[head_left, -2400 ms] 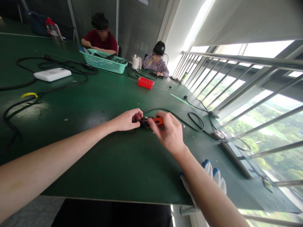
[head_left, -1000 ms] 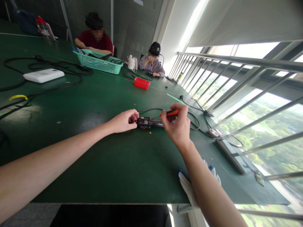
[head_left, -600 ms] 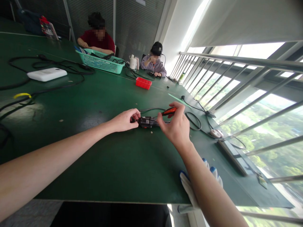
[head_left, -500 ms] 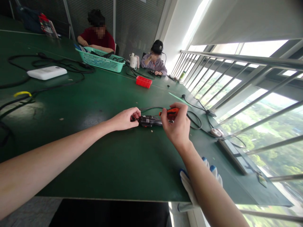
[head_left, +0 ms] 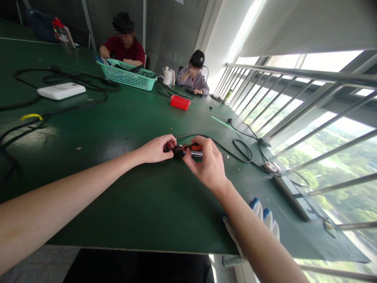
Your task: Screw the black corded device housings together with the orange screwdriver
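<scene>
A soldering iron (head_left: pixel 180 151) lies crosswise on the green table in front of me, its pale tip (head_left: pixel 226 157) pointing right. My left hand (head_left: pixel 159 149) is closed, thumb and fingers pinching the iron's cord end. An orange-and-black handle shell (head_left: pixel 194 147) is gripped between the thumb and fingers of my right hand (head_left: pixel 207 163). The shell is on or right against the body of the iron; my fingers hide part of the contact. Behind both hands runs the dark cord (head_left: pixel 218 140), looping off to the right.
A red tray (head_left: pixel 180 103) and a turquoise basket (head_left: pixel 126 74) stand farther back, near two seated people. To the left are a white box (head_left: pixel 61 90) and black cables. White-and-blue gloves (head_left: pixel 265 218) lie under my right forearm. A metal railing (head_left: pixel 294 74) borders the right side.
My right hand has moved left and down with the orange-and-black shell, bringing it onto or against the soldering iron. My left hand keeps its pinch at the cord end.
</scene>
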Action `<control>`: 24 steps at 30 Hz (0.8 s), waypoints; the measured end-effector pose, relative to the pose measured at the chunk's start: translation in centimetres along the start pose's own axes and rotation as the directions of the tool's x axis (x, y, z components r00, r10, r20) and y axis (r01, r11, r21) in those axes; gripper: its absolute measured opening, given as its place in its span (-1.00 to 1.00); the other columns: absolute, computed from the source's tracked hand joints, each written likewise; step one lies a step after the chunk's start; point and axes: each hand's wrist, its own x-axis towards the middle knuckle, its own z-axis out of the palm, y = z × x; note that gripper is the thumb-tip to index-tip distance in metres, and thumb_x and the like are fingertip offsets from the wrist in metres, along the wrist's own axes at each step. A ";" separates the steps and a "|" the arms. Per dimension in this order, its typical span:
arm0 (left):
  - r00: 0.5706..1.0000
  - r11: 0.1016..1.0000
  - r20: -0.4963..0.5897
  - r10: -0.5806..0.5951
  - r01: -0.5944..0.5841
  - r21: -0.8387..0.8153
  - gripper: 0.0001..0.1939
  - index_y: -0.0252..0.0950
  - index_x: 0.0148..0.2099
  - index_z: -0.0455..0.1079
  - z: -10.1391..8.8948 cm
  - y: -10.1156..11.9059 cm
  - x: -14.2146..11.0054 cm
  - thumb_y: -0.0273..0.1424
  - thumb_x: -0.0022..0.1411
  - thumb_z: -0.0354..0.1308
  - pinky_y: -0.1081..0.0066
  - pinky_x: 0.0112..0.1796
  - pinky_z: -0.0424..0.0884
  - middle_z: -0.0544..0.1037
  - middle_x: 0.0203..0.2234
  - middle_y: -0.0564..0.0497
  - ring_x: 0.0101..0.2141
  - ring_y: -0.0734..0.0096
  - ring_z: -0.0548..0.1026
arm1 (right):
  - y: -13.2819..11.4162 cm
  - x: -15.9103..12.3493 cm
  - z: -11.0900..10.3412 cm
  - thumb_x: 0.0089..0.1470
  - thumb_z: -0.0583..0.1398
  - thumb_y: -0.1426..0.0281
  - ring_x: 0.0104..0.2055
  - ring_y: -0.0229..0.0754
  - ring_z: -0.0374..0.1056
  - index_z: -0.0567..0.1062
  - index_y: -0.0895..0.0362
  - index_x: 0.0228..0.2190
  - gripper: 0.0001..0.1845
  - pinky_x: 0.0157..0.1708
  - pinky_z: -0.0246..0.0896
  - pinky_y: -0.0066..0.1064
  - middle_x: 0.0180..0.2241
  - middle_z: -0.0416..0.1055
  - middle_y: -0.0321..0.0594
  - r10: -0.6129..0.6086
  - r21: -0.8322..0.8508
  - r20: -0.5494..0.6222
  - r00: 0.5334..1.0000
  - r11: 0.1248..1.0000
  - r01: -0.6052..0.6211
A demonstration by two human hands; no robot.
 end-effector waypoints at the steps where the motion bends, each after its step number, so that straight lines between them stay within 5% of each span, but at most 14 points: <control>1: 1.000 1.000 0.001 0.002 -0.002 -0.001 -0.71 -0.18 -0.08 0.35 0.0 0.0 0.0 -0.35 0.11 0.19 0.31 -0.18 0.46 0.52 -0.23 0.03 -0.19 0.28 0.52 | 0.0 0.1 -0.2 0.26 0.17 0.37 -0.26 -0.15 0.44 0.34 0.06 -0.08 -0.80 -0.20 0.38 -0.31 -0.25 0.51 -0.19 -0.021 -0.011 0.013 1.000 1.000 0.021; 5: 1.000 1.000 0.002 -0.002 0.002 0.004 -0.72 -0.18 -0.09 0.35 -0.2 0.3 0.0 -0.34 0.10 0.19 0.30 -0.17 0.45 0.52 -0.24 0.02 -0.20 0.27 0.51 | 0.2 0.1 -0.5 0.28 0.20 0.31 -0.35 -0.19 0.42 0.37 0.05 -0.18 -0.88 -0.25 0.34 -0.34 -0.37 0.50 -0.27 -0.007 -0.080 0.007 1.000 0.997 0.007; 10: 1.000 1.000 0.005 -0.009 0.009 -0.001 -0.72 -0.19 -0.10 0.35 -0.2 0.4 0.0 -0.33 0.10 0.20 0.30 -0.19 0.45 0.52 -0.24 0.02 -0.21 0.27 0.51 | 0.3 -0.1 -0.3 0.27 0.19 0.23 -0.26 -0.15 0.51 0.27 0.05 -0.01 -0.67 -0.30 0.40 -0.36 -0.19 0.53 -0.17 0.090 -0.001 0.027 0.996 0.996 -0.090; 14: 1.000 1.000 0.003 -0.002 0.002 0.004 -0.72 -0.19 -0.10 0.35 -0.2 0.3 -0.1 -0.33 0.11 0.20 0.30 -0.17 0.45 0.52 -0.24 0.02 -0.21 0.27 0.52 | 0.2 -0.1 -0.3 0.28 0.19 0.22 -0.35 -0.18 0.49 0.30 0.04 -0.08 -0.74 -0.35 0.37 -0.38 -0.26 0.53 -0.23 0.102 -0.057 0.033 0.994 0.993 -0.100; 19: 1.000 1.000 0.005 -0.017 0.017 0.017 -0.72 -0.19 -0.09 0.34 -0.3 0.3 -0.2 -0.32 0.12 0.20 0.30 -0.19 0.44 0.53 -0.22 0.01 -0.20 0.27 0.52 | 1.4 -0.1 -1.3 0.21 0.20 0.29 -0.31 -0.19 0.49 0.27 0.05 -0.08 -0.71 -0.31 0.40 -0.36 -0.22 0.49 -0.22 0.097 -0.012 -0.101 0.990 0.995 -0.098; 24: 1.000 1.000 0.002 -0.022 0.022 0.021 -0.73 -0.18 -0.11 0.35 -0.2 0.1 -0.1 -0.30 0.12 0.19 0.28 -0.17 0.45 0.53 -0.20 0.00 -0.18 0.25 0.52 | 2.9 0.0 -2.4 0.15 0.19 0.30 -0.51 -0.26 0.34 0.31 0.05 -0.20 -0.81 -0.45 0.30 -0.37 -0.40 0.41 -0.33 0.148 -0.140 -0.198 0.969 0.974 -0.178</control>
